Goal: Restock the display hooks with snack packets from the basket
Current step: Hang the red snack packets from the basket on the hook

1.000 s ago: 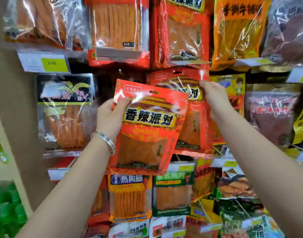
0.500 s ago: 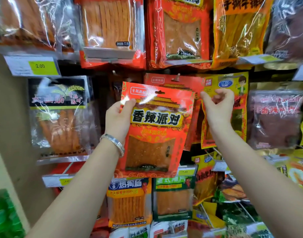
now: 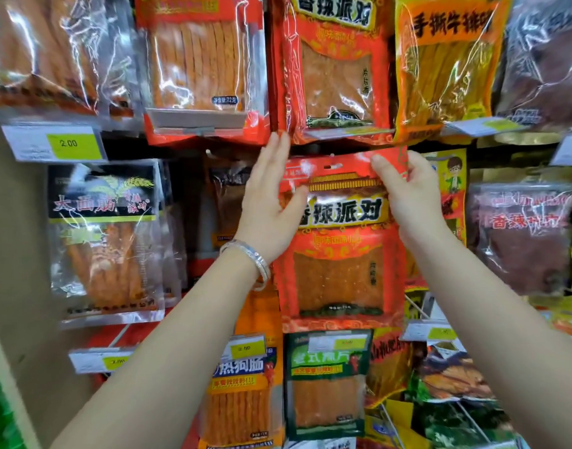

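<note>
At the rack's left edge a price tag (image 3: 53, 143) reads 2.00. The left hand (image 3: 268, 202), fingers straight and spread, lies flat against the red snack packet (image 3: 339, 247), gripping nothing. The packet hangs upright mid-rack, its hang hole just under the upper row. The right hand (image 3: 407, 192) pinches its top right corner.

left hand (image 3: 269, 202) flat, fingers straight, right hand (image 3: 407, 192) pinching
</note>
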The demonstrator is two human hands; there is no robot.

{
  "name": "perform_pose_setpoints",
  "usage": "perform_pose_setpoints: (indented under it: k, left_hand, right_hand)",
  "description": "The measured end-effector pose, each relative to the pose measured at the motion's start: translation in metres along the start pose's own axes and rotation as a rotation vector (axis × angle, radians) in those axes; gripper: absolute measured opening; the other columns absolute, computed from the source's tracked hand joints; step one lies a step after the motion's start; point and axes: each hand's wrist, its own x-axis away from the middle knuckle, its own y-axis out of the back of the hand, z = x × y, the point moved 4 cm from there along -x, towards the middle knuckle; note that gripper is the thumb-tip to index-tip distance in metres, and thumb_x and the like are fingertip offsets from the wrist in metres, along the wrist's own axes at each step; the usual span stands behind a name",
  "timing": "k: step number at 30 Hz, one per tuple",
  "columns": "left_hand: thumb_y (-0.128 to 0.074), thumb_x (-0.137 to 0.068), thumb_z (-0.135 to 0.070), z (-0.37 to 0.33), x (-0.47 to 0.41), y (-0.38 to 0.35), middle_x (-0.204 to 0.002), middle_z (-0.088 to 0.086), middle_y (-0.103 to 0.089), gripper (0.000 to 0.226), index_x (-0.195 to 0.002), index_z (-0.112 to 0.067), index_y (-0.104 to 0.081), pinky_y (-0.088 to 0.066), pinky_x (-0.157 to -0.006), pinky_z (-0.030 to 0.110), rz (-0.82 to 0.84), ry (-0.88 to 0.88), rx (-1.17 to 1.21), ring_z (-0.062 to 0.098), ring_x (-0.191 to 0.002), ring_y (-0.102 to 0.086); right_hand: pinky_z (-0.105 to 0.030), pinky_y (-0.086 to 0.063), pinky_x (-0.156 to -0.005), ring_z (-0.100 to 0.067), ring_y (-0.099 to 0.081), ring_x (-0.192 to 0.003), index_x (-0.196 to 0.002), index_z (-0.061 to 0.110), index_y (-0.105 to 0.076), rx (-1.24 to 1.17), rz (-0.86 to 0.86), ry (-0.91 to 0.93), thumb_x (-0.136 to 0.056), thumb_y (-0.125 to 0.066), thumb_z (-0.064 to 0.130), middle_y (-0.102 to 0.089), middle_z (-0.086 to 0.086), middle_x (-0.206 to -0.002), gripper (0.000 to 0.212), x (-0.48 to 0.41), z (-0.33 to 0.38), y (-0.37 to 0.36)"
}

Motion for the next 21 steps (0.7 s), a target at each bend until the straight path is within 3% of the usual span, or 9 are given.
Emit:
perform_pose_setpoints:
  k: [3, 5, 10, 13, 15, 18, 21]
  left_hand:
    - [-0.045, -0.089, -0.027, -0.012, -0.006, -0.010, -0.156, -0.001, -0.017, 0.065, -0.148, -0.019, -0.020, -0.008, -0.119, 0.034, 0.068, -0.068, -0.053, 0.012, -0.144, -0.011]
    - [-0.047, -0.088, -0.027, -0.015, -0.008, -0.012, -0.156, -0.001, -0.019, 0.066, -0.148, -0.017, -0.021, -0.013, -0.118, 0.045, 0.073, -0.082, -0.051, 0.011, -0.143, -0.013]
    - [-0.050, -0.087, -0.026, -0.005, -0.007, -0.014, -0.156, -0.002, -0.017, 0.068, -0.148, -0.022, -0.020, -0.016, -0.116, 0.048, 0.049, -0.085, -0.066, 0.014, -0.145, -0.011]
    - [-0.051, -0.088, -0.028, 0.008, 0.000, -0.018, -0.158, -0.004, -0.011, 0.070, -0.148, -0.032, -0.015, -0.015, -0.116, 0.050, 0.041, -0.092, -0.074, 0.015, -0.145, -0.008]
    - [-0.052, -0.087, -0.029, 0.023, 0.011, -0.026, -0.158, -0.003, -0.007, 0.073, -0.147, -0.037, -0.011, -0.014, -0.116, 0.047, 0.054, -0.076, -0.093, 0.017, -0.146, -0.006]
    - [-0.054, -0.085, -0.031, 0.054, 0.029, -0.041, -0.158, -0.003, 0.000, 0.076, -0.144, -0.043, -0.008, -0.012, -0.115, 0.044, 0.128, 0.021, -0.196, 0.019, -0.145, 0.000]
    - [-0.054, -0.086, -0.030, 0.084, 0.047, -0.055, -0.156, -0.006, 0.011, 0.074, -0.146, -0.040, -0.013, -0.013, -0.115, 0.052, 0.245, 0.073, -0.344, 0.017, -0.144, 0.011]
  right_hand:
    - [-0.049, -0.049, -0.091, -0.023, -0.065, -0.094, -0.090, 0.016, -0.064, 0.022, -0.035, -0.021, -0.089, -0.062, 0.031, -0.069, -0.004, -0.095, 0.015, -0.014, -0.002, -0.003]
    - [-0.049, -0.050, -0.089, -0.026, -0.065, -0.095, -0.092, 0.012, -0.065, 0.030, -0.033, -0.060, -0.088, -0.062, 0.031, -0.069, -0.008, -0.097, 0.020, -0.022, -0.009, -0.007]
    - [-0.037, -0.047, -0.077, -0.019, -0.061, -0.082, -0.080, 0.016, -0.062, 0.115, -0.051, -0.068, -0.086, -0.062, 0.030, -0.065, -0.002, -0.083, 0.016, -0.031, -0.032, -0.009]
    - [-0.034, -0.044, -0.076, -0.017, -0.057, -0.084, -0.096, 0.003, -0.060, 0.138, -0.081, -0.062, -0.088, -0.063, 0.037, -0.065, -0.016, -0.095, 0.035, -0.028, -0.048, -0.007]
    - [-0.034, -0.045, -0.085, -0.017, -0.056, -0.095, -0.115, 0.009, -0.053, 0.181, -0.119, -0.056, -0.086, -0.066, 0.038, -0.060, -0.008, -0.109, 0.043, -0.022, -0.059, -0.005]
    - [-0.027, -0.045, -0.087, -0.015, -0.050, -0.100, -0.132, 0.014, -0.038, 0.275, -0.171, 0.118, -0.082, -0.072, 0.025, -0.045, -0.007, -0.125, 0.062, -0.002, -0.067, -0.004]
    - [-0.040, -0.035, -0.104, -0.028, -0.041, -0.125, -0.136, 0.009, -0.043, 0.620, -0.152, 0.435, -0.080, -0.071, 0.018, -0.042, -0.020, -0.137, 0.063, 0.024, -0.081, -0.008]
